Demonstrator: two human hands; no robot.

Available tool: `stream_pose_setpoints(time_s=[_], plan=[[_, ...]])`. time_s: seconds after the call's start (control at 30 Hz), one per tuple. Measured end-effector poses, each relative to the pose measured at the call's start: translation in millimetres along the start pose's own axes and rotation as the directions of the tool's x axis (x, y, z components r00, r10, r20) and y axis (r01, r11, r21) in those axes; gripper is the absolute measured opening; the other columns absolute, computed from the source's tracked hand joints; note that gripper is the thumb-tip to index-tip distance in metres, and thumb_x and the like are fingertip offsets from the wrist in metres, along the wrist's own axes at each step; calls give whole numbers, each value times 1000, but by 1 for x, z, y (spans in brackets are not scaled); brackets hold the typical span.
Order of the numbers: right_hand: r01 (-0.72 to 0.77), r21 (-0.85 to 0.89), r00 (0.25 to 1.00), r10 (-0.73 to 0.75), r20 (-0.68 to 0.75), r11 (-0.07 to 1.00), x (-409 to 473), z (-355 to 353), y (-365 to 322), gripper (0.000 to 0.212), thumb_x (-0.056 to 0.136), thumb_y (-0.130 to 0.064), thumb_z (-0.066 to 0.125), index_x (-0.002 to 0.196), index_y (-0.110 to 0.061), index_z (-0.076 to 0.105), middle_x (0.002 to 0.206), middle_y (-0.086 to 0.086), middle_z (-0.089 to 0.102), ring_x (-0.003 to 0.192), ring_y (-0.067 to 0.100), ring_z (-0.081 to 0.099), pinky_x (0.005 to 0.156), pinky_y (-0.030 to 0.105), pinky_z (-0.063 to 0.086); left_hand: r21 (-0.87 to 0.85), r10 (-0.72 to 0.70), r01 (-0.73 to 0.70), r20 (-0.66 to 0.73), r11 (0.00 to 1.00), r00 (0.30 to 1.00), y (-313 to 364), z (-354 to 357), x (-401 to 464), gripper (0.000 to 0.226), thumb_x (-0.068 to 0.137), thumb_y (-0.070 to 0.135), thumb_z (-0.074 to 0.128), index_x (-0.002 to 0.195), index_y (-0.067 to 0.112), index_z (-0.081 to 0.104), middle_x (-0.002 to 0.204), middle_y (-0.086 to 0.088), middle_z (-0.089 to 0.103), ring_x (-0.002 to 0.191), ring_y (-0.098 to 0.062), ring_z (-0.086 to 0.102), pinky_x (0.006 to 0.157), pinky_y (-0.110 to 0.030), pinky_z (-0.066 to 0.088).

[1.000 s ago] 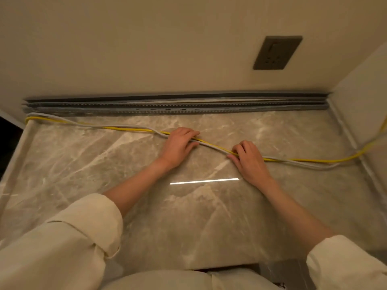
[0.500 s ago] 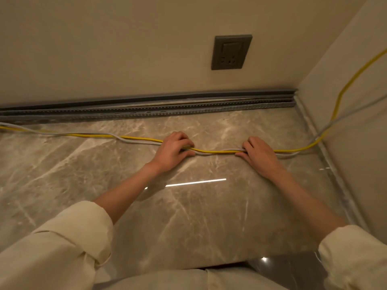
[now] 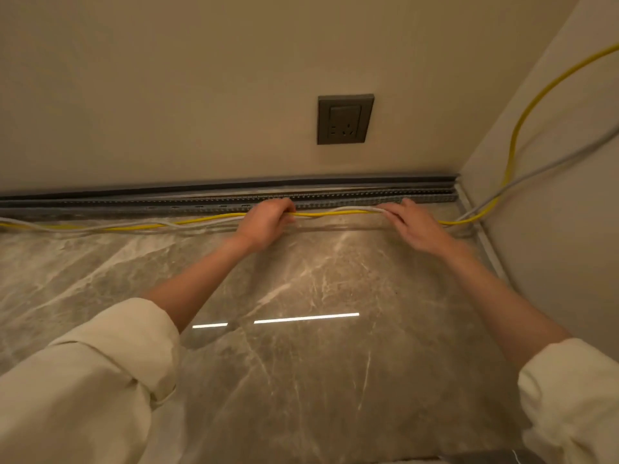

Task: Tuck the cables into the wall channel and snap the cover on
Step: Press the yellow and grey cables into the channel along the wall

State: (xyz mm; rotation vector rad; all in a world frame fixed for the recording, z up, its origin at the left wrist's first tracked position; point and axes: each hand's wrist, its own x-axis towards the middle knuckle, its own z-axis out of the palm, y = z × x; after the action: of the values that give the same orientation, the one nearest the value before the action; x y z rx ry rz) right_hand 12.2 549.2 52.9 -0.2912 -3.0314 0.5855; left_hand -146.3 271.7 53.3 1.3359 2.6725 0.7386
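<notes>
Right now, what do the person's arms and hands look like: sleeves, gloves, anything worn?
Both arms wear loose cream-white sleeves, left sleeve and right sleeve, pushed up so the forearms are bare. The left hand and right hand are bare: no gloves. No watch or ring is visible, though the hands are slightly blurred.

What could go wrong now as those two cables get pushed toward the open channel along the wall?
The yellow cable and grey cable twist over each other, so they may bunch and block the cover. Left of the left hand they sag onto the floor, away from the channel, and could pull free. The right hand may strain the corner bend.
</notes>
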Motion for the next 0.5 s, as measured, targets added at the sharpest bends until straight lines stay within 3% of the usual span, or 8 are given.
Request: stream_pose_setpoints(time_s=[0.1,0.2,0.27,0.37,0.43,0.5], plan=[[-22,222,997,39,-73,975,18,-24,-4,30,96,-23,49,123,-18,61,81,9,52,78,20,50,70,27,31,30,53,-50,-84,998,995,2,-24,18,23,85,14,63,104,3,69,91,-20,70,85,-36,65,73,-36,49],[14,421,987,54,-151,907,32,-45,-8,25,92,-19,58,115,-15,66,77,7,58,76,18,53,71,27,36,32,76,-70,-214,997,974,6,-46,34,19,84,11,63,100,5,72,86,-18,70,79,-33,66,69,-34,49],[21,498,983,74,-170,867,39,-51,-11,23,91,-16,59,111,-11,68,77,0,62,75,8,53,70,19,37,40,56,-47,-276,998,960,6,-52,41,18,84,10,63,99,8,73,86,-15,69,78,-32,65,69,-36,50],[-7,542,980,114,-163,841,48,-48,-10,21,91,-14,58,106,-4,70,74,-15,59,73,-3,53,73,18,37,80,24,-3,-260,997,965,3,-43,44,17,83,13,63,97,11,73,87,-13,71,79,-34,65,65,-40,53],[-24,527,979,126,-158,849,50,-43,-7,21,89,-17,61,106,-7,70,77,-7,63,77,5,55,77,24,38,115,-20,44,-203,992,979,4,-31,45,17,85,15,63,99,13,73,92,-12,72,83,-35,66,65,-39,49],[-57,526,974,163,-156,848,51,-37,-2,21,86,-19,65,104,-8,71,83,5,67,76,8,57,73,21,41,127,-69,90,-164,988,984,2,-21,49,19,87,17,62,102,13,72,95,-11,72,87,-35,65,66,-37,47]])
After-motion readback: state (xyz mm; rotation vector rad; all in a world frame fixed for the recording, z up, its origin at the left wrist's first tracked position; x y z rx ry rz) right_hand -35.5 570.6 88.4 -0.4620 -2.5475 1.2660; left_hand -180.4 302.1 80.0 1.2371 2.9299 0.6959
